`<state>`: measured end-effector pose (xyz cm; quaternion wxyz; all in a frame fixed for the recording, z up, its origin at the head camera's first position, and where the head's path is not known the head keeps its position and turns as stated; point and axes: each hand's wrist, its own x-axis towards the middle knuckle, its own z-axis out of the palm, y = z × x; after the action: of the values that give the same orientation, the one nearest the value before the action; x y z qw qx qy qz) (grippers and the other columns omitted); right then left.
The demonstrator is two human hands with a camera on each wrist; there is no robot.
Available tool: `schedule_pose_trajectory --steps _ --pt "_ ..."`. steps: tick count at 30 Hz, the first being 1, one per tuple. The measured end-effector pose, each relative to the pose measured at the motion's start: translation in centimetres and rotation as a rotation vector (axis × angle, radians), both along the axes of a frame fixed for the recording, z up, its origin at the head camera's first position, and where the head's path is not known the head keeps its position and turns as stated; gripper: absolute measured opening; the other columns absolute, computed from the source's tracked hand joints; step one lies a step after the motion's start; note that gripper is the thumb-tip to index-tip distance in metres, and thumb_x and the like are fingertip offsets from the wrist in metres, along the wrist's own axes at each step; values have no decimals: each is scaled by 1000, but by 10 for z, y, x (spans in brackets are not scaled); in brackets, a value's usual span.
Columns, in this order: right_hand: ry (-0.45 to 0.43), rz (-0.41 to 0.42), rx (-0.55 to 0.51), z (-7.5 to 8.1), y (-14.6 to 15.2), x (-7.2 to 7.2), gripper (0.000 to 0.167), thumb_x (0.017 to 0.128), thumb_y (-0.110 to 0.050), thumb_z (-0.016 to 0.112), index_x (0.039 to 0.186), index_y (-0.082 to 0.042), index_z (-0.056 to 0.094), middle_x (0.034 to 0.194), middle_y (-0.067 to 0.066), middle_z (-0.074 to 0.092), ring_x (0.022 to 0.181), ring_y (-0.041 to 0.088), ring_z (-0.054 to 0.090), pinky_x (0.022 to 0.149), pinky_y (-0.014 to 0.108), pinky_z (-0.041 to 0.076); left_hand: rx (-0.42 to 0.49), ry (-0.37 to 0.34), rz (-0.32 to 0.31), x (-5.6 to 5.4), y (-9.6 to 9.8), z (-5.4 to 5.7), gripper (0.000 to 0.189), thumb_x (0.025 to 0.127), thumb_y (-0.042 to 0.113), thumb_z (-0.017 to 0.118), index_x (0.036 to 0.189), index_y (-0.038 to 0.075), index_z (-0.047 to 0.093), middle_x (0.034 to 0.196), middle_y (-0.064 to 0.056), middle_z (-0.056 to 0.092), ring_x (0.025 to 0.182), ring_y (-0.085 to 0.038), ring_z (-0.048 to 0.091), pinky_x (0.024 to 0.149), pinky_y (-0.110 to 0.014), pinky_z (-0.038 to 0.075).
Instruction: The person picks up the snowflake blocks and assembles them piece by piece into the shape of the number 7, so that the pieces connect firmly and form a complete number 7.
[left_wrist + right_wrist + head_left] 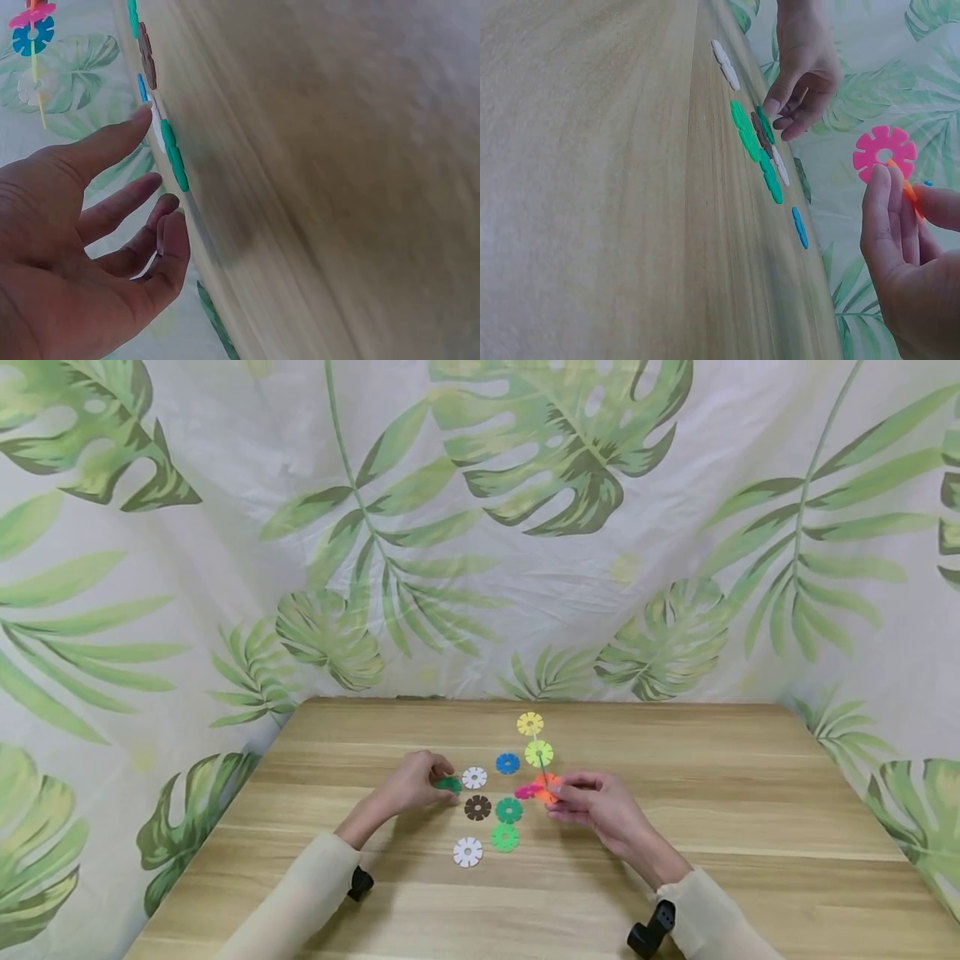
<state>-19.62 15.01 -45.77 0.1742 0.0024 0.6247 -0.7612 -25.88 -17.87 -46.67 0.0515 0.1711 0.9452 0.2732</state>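
Observation:
My right hand (596, 806) pinches an orange notched disc (548, 788) between thumb and fingers. A pink notched disc (885, 154) is joined to it at an angle. In the head view, a yellow-green disc (538, 753) and a yellow disc (530, 723) line up beyond the orange one. A blue disc (33, 35) also shows beside the pink one in the left wrist view. My left hand (416, 783) reaches down around a dark green disc (447, 784) lying on the table, with thumb and bent fingers spread apart (112, 217).
Between the hands lie loose notched discs: white (474, 777), another white (468, 852), brown (477, 808), blue (507, 763), green (509, 811) and light green (505, 837). They rest flat on the wooden table (675, 743). Leaf-patterned cloth (480, 568) hangs behind.

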Motion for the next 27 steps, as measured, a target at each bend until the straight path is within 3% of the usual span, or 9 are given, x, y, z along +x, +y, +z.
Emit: schedule_pose_trajectory --steps 6,13,27 --pt "-16 -11 21 -1 1 1 31 102 0 63 129 14 60 103 10 74 87 18 78 86 34 66 3 -30 18 -2 -6 -1 41 81 23 93 112 2 76 103 -8 74 94 -19 66 86 -37 59" --pt "-18 -17 28 -1 0 1 28 103 0 60 129 13 60 102 8 74 88 18 78 87 34 66 1 -48 19 -4 -8 0 38 81 23 93 109 3 77 97 -7 74 87 -15 64 79 -31 56" --pt "-18 -8 -14 -4 -5 0 37 102 -4 66 133 14 56 105 9 74 89 17 77 89 33 66 3 -96 57 -10 -5 -2 29 80 21 93 98 4 77 88 -2 72 82 -13 62 74 -27 55"
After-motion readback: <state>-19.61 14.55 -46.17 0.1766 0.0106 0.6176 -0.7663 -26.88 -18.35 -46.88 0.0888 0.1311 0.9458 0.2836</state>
